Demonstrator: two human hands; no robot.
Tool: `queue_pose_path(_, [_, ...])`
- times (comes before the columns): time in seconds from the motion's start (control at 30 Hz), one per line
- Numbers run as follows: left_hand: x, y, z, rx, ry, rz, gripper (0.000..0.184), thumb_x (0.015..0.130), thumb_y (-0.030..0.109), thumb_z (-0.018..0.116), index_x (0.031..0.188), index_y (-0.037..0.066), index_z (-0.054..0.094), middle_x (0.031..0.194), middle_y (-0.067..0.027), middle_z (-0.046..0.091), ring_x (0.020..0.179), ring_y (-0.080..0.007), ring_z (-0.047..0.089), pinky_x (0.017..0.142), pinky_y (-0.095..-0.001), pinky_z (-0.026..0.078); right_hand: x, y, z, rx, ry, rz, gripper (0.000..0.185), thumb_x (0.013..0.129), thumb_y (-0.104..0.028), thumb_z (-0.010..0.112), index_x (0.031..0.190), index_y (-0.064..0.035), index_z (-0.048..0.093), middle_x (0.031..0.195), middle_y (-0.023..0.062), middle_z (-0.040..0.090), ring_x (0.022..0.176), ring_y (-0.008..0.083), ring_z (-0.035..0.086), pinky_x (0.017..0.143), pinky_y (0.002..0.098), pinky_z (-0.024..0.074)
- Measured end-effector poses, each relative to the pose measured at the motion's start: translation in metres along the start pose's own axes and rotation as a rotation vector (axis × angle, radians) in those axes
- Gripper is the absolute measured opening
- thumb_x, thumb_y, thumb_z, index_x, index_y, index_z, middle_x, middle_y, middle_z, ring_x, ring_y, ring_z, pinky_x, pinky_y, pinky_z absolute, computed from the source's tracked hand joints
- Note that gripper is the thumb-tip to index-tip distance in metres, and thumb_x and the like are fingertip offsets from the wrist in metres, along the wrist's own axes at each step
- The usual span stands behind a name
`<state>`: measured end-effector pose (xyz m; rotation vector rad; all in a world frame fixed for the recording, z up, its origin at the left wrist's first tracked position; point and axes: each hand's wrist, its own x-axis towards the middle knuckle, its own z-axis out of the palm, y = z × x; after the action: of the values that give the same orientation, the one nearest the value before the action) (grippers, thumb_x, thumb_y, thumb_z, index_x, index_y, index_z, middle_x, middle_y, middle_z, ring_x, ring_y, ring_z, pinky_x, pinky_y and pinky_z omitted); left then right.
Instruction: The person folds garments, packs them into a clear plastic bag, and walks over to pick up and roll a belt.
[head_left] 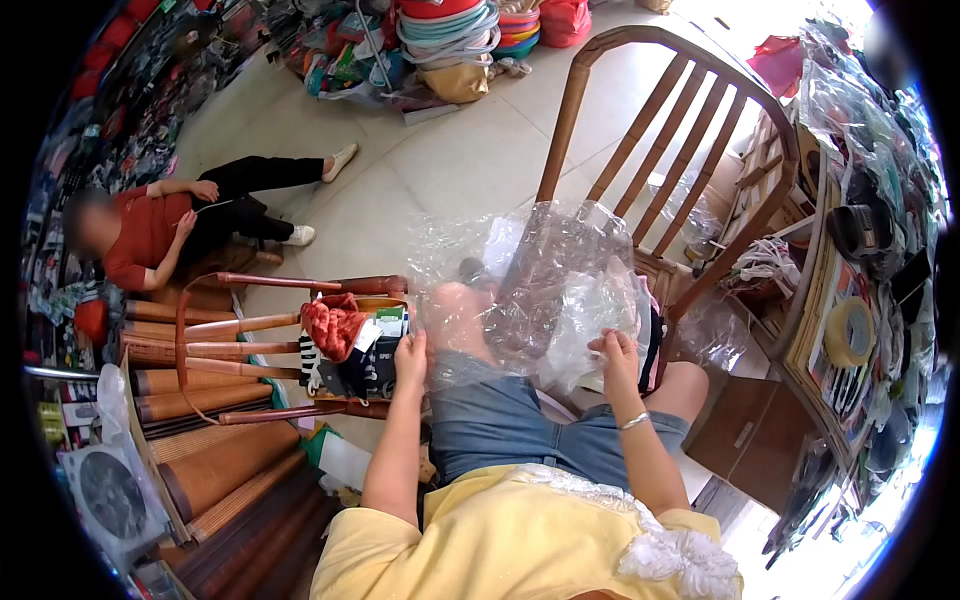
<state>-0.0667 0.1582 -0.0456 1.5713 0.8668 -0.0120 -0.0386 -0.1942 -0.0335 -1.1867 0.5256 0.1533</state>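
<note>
A large clear plastic bag (520, 290) is spread above the lap, stretched between both hands. My left hand (411, 357) is closed on its left edge. On the other side, my right hand (616, 352) pinches the bag near its lower right part. Through the film show the knees, a wooden chair and a whitish plastic piece. Just left of my left hand, a small wooden chair holds a red-orange cloth (333, 325) and dark packed items with a green label (391, 320).
A wooden chair (690, 150) stands ahead. Tape (849, 332) lies on a cluttered table at right. Another person (150, 225) sits at left. Rolled mats (225, 470) and a fan (110, 490) are lower left; coiled hoses (450, 38) stand at the back.
</note>
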Motion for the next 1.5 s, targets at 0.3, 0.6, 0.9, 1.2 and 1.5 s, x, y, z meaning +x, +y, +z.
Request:
queue_pose_path(0.3, [0.020, 0.007, -0.008, 0.048, 0.191, 0.361, 0.029, 0.093, 0.023, 0.048, 0.075, 0.001, 0.050, 0.069, -0.0028, 0.050, 0.066, -0.0106, 0.042, 0.063, -0.0286, 0.038, -0.003, -0.040, -0.001, -0.343, -0.082, -0.086, 0.018, 0.088, -0.017, 0.057, 0.089, 0.0004, 0.061, 0.060, 0.0005, 0.054, 0.051, 0.0064, 0.050, 0.047, 0.0206, 0.0372])
queue_pose_path(0.6, [0.009, -0.025, -0.033, 0.099, 0.280, 0.273, 0.031, 0.093, 0.026, 0.049, 0.080, -0.001, 0.054, 0.072, -0.0039, 0.052, 0.067, -0.0130, 0.044, 0.064, -0.0291, 0.039, -0.013, -0.012, -0.045, -0.439, -0.056, -0.054, 0.012, 0.086, -0.010, 0.059, 0.092, 0.0006, 0.061, 0.063, -0.0004, 0.054, 0.048, 0.0049, 0.046, 0.044, 0.0198, 0.0359])
queue_pose_path(0.9, [0.000, -0.028, -0.051, 0.233, 0.361, 0.329, 0.030, 0.091, 0.026, 0.052, 0.079, -0.001, 0.054, 0.070, -0.0075, 0.056, 0.065, -0.0157, 0.049, 0.063, -0.0323, 0.041, -0.031, -0.017, -0.018, -0.589, -0.203, 0.168, 0.055, 0.073, -0.028, 0.074, 0.109, 0.0017, 0.046, 0.078, 0.0049, 0.052, 0.059, 0.0097, 0.051, 0.047, 0.0242, 0.0415])
queue_pose_path(1.2, [-0.001, -0.042, -0.062, 0.284, 0.436, 0.337, 0.033, 0.088, 0.031, 0.055, 0.079, 0.000, 0.055, 0.072, -0.0167, 0.059, 0.067, -0.0336, 0.057, 0.064, -0.0390, 0.044, -0.034, 0.016, -0.020, -0.455, -0.179, 0.111, 0.039, 0.075, -0.004, 0.063, 0.108, -0.0005, 0.044, 0.068, 0.0073, 0.056, 0.051, 0.0129, 0.055, 0.040, 0.0230, 0.0435])
queue_pose_path(1.5, [-0.006, -0.037, -0.060, 0.268, 0.441, 0.336, 0.032, 0.088, 0.032, 0.055, 0.082, 0.001, 0.057, 0.070, -0.0138, 0.059, 0.066, -0.0281, 0.058, 0.064, -0.0365, 0.044, -0.048, 0.005, -0.015, -0.992, -0.270, -0.145, 0.031, 0.079, -0.023, 0.069, 0.070, 0.0032, 0.056, 0.052, 0.0019, 0.051, 0.043, 0.0083, 0.047, 0.039, 0.0242, 0.0348])
